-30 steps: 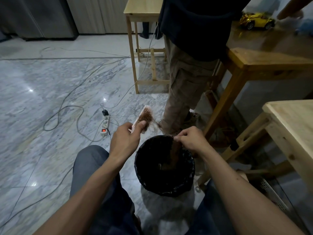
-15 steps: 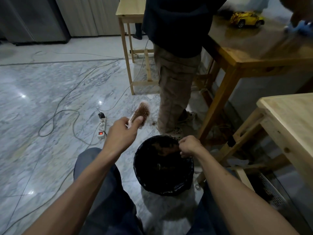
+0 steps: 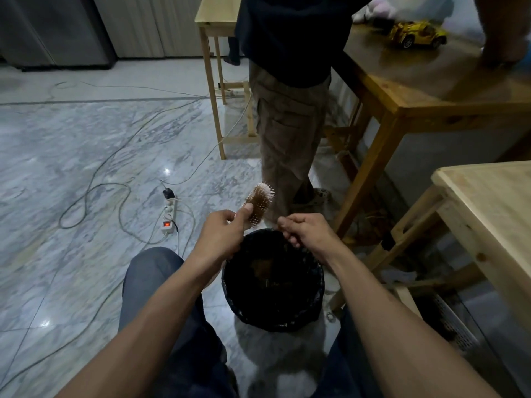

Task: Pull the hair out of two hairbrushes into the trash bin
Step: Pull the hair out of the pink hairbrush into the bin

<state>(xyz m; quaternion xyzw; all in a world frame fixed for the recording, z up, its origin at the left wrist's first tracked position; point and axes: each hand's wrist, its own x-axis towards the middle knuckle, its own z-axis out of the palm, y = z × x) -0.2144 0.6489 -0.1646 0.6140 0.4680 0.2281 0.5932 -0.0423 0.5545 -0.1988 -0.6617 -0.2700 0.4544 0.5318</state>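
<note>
Black-lined bin [image 3: 273, 314] sits on the marble floor [image 3: 71, 173] between the knees, and down inside there's a brownish clump of hair [image 3: 260, 268] plus some darker stuff I can't make out. Left hand [image 3: 221, 237] has the brush [image 3: 257, 203] gripped low down, thumb pressed on the base of the head, just above the bin's far rim. The brush runs up and away, leaning a bit right, bristles facing right, still matted with brown hair. Right hand [image 3: 306, 232] is just beside it over the rim, fingers curled in loosely with the thumb near the fingertips; can't tell if there's any hair pinched in there. Someone's standing right behind the bin, next to a tabletop [image 3: 431, 81] with a yellow toy car [image 3: 416, 34].
</note>
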